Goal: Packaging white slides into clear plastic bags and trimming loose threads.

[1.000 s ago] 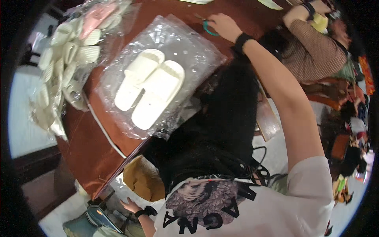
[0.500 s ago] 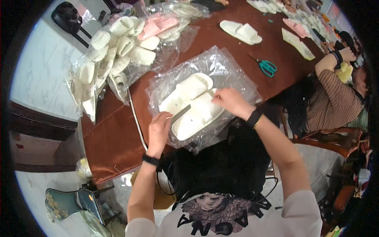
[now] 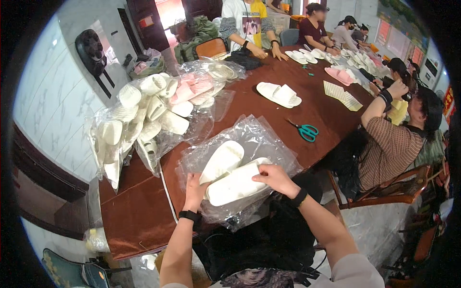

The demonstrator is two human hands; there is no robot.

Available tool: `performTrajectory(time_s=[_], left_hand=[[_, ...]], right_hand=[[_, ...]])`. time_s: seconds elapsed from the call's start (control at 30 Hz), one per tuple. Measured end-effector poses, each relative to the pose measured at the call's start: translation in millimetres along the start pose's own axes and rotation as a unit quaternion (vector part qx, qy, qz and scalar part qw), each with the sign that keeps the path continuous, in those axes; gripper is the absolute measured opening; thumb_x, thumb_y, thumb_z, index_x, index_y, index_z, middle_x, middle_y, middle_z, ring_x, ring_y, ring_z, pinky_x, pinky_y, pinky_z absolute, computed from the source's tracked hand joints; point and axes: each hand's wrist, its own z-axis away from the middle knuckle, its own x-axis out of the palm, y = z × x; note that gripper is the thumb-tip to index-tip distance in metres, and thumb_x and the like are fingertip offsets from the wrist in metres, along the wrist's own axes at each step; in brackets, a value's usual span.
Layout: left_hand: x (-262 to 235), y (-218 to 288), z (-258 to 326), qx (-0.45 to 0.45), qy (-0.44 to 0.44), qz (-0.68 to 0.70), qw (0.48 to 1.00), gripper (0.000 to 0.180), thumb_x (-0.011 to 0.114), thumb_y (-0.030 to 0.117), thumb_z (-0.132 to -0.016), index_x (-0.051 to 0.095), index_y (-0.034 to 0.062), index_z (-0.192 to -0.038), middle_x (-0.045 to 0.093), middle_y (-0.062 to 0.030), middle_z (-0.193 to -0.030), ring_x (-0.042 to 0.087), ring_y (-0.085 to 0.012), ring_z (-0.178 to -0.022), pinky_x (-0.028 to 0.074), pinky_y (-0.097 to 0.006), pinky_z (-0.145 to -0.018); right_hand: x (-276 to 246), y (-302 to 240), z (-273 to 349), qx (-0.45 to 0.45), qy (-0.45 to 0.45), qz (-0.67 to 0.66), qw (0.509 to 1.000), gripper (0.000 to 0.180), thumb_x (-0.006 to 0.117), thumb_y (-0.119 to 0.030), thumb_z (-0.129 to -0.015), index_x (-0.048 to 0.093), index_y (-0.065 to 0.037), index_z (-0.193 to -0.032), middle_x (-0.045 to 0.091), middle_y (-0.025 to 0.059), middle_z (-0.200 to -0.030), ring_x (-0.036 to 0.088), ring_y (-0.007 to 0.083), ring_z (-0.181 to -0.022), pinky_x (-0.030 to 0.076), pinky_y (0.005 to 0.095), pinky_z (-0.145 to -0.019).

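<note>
Two white slippers lie over a stack of clear plastic bags [image 3: 257,132] near the table edge in front of me. My right hand [image 3: 277,179] is closed on one end of the nearer white slipper [image 3: 234,185]. My left hand [image 3: 194,193] is closed at that slipper's other end, thumb and fingers against its edge. The nearer slipper is turned on its side and partly covers the other white slipper [image 3: 222,161], which lies beyond it.
A heap of bagged white and pink slippers [image 3: 156,108] fills the left of the brown table [image 3: 230,115]. Beyond my right hand lie teal-handled scissors [image 3: 306,132], a single white slipper [image 3: 279,94] and a patterned sheet [image 3: 343,96]. A seated co-worker [image 3: 394,139] is at the right; others stand farther back.
The view has tilted up, bringing co-workers at the far end into sight. The nearer slipper has turned from lying flat onto its side, with both hands now on it.
</note>
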Motion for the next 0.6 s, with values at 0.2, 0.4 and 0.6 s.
performTrajectory(time_s=[0.2, 0.4, 0.6], left_hand=[[-24.8, 45.7, 11.6, -0.111, 0.041, 0.195, 0.974, 0.023, 0.060, 0.009, -0.093, 0.051, 0.0033, -0.113, 0.063, -0.0239, -0.108, 0.064, -0.0341, -0.097, 0.049, -0.038, -0.078], [-14.8, 94.2, 36.5, -0.065, 0.222, 0.314, 0.921, 0.028, 0.051, 0.013, -0.100, 0.041, -0.0007, -0.122, 0.061, -0.0177, -0.104, 0.060, -0.0222, -0.093, 0.048, -0.034, -0.082], [14.5, 132.1, 69.5, -0.140, 0.111, 0.322, 0.930, 0.031, 0.053, 0.014, -0.098, 0.043, 0.0041, -0.125, 0.061, -0.0178, -0.103, 0.060, -0.0234, -0.091, 0.047, -0.037, -0.078]], right_hand=[[-19.6, -34.8, 30.2, 0.148, 0.046, -0.312, 0.937, 0.029, 0.065, -0.024, -0.092, 0.051, -0.005, -0.074, 0.047, -0.0010, -0.055, 0.047, 0.0084, -0.043, 0.033, 0.0236, -0.038], [29.9, -69.8, 53.7, 0.213, 0.052, -0.516, 0.828, 0.026, 0.062, -0.029, -0.094, 0.051, -0.009, -0.081, 0.050, -0.0022, -0.068, 0.055, 0.0117, -0.057, 0.044, 0.0267, -0.051], [59.9, -89.4, 39.5, 0.149, 0.068, -0.661, 0.732, 0.019, 0.056, -0.027, -0.098, 0.055, -0.010, -0.091, 0.051, -0.0028, -0.073, 0.052, 0.0086, -0.065, 0.041, 0.0250, -0.059]])
